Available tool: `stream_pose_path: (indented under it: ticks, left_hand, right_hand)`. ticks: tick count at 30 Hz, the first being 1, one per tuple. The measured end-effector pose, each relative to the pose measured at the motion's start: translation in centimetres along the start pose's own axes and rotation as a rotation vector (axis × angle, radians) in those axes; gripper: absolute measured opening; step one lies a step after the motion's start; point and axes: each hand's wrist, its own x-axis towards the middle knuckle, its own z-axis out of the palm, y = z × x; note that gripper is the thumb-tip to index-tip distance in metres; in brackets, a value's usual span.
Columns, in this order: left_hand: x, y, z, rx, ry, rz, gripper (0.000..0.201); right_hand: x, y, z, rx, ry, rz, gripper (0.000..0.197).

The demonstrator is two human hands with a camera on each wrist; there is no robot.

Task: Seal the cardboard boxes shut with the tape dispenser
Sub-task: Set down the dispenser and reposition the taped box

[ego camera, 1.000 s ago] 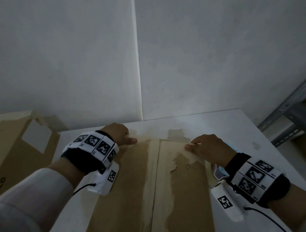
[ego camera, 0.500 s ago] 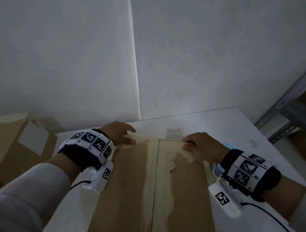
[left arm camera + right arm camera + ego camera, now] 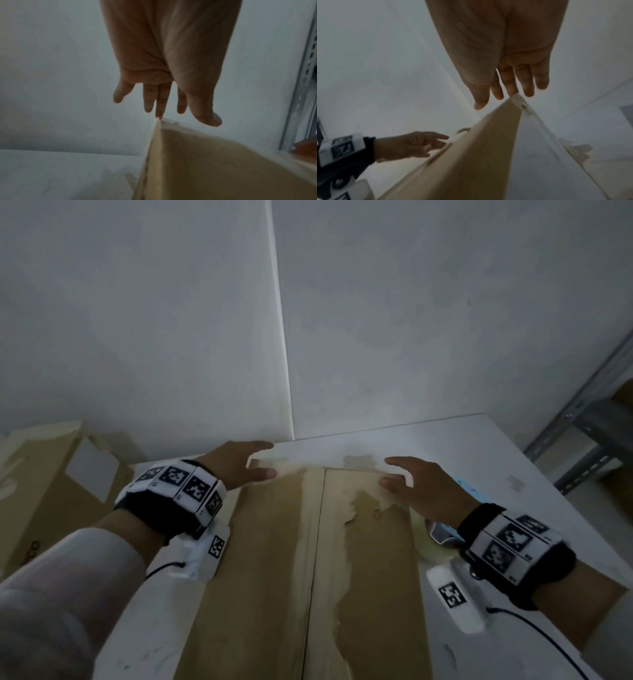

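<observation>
A brown cardboard box (image 3: 267, 577) lies on the white table (image 3: 462, 446), its two top flaps folded down and meeting at a middle seam. My left hand (image 3: 239, 465) hovers open over the far left corner, fingers straight. My right hand (image 3: 418, 491) hovers open over the far right corner. In the left wrist view the left hand (image 3: 164, 67) has spread fingers just above the box corner (image 3: 214, 169). The right wrist view shows the right hand (image 3: 505, 54) the same way above the box (image 3: 471, 162). A blue and white object (image 3: 442, 534), perhaps the tape dispenser, is mostly hidden behind my right wrist.
A second cardboard box (image 3: 44, 491) with a white label stands at the left against the wall. A grey metal shelf frame (image 3: 589, 440) rises at the right. The white wall stands close behind the table's far edge.
Both hands gripped the box's far edge with curled fingers; now they have lifted off it and the fingers are straight. The box has not moved.
</observation>
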Motion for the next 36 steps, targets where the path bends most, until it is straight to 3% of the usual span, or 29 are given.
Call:
stream_pose_path:
  ticks: [3,5,7,8,10,11,13,15,17,19,21,24,26,27,28,30,32,34,36]
  left_hand:
    - [-4.5,0.5,0.2,0.042,-0.115,0.011,0.077]
    - [-8.1,0.8,1.4,0.036,-0.251,0.047,0.106]
    - [-11.3,0.9,3.0,0.028,-0.384,0.044,0.140]
    - [-12.2,0.7,3.8,0.034,-0.411,0.035,0.144]
    - [-13.0,0.2,4.8,0.061,-0.408,0.014,0.145]
    - [-13.1,0.0,4.8,0.077,-0.399,0.007,0.145]
    - [-12.6,-0.4,4.8,0.110,-0.383,-0.013,0.144]
    - [-12.0,-1.0,4.4,0.112,-0.364,-0.072,0.125]
    - [-11.6,-1.3,3.7,0.149,-0.308,-0.143,0.097]
    - [-12.0,-0.9,3.1,0.227,-0.265,-0.185,0.084]
    - [-13.2,-0.7,3.8,0.286,-0.271,-0.193,0.088]
    - [-16.5,0.1,7.0,0.245,-0.304,-0.154,0.120]
    - [-18.4,0.3,9.4,0.349,-0.160,-0.085,0.110]
    - [-19.0,0.2,10.1,0.381,-0.129,-0.139,0.098]
    - [-19.0,-0.2,10.9,0.391,-0.048,-0.157,0.087]
    - [-18.7,-1.1,11.6,0.385,-0.022,-0.172,0.080]
    - [-18.3,-1.8,11.4,0.347,-0.001,-0.175,0.080]
    - [-18.1,-2.1,10.5,0.340,0.034,-0.191,0.088]
    - [-17.4,-3.0,9.9,0.291,0.002,-0.134,0.107]
  right_hand:
    - [-3.8,0.2,0.1,-0.024,-0.159,-0.049,0.085]
    - [-7.0,0.1,0.8,-0.213,-0.222,-0.101,0.109]
    - [-9.5,0.6,2.3,-0.452,-0.132,-0.206,0.109]
    - [-10.3,0.3,2.8,-0.523,-0.180,-0.155,0.109]
    - [-10.7,-0.4,3.2,-0.522,-0.175,-0.181,0.113]
    - [-10.3,-0.1,3.7,-0.380,-0.206,-0.240,0.119]
    - [-9.3,-0.6,4.4,-0.150,-0.370,-0.179,0.122]
    - [-7.3,-1.1,5.2,-0.085,-0.328,-0.215,0.121]
    - [-5.1,-1.9,5.9,-0.040,-0.323,-0.207,0.099]
    - [-2.8,-3.0,6.7,-0.018,-0.292,-0.202,0.078]
    - [-0.6,-4.1,7.3,-0.011,-0.260,-0.195,0.074]
    - [1.5,-4.9,8.0,-0.021,-0.242,-0.204,0.070]
    - [1.7,-5.2,8.0,-0.024,-0.233,-0.210,0.068]
    - [1.3,-5.3,7.9,-0.025,-0.234,-0.200,0.068]
    - [0.5,-5.4,7.8,-0.029,-0.248,-0.187,0.070]
    - [-2.0,-5.2,8.0,-0.019,-0.309,-0.183,0.081]
    - [-5.4,-5.0,8.4,0.019,-0.381,-0.224,0.104]
    - [-8.0,-5.2,8.9,0.056,-0.428,-0.242,0.122]
    - [-8.8,-5.6,9.6,0.047,-0.427,-0.252,0.125]
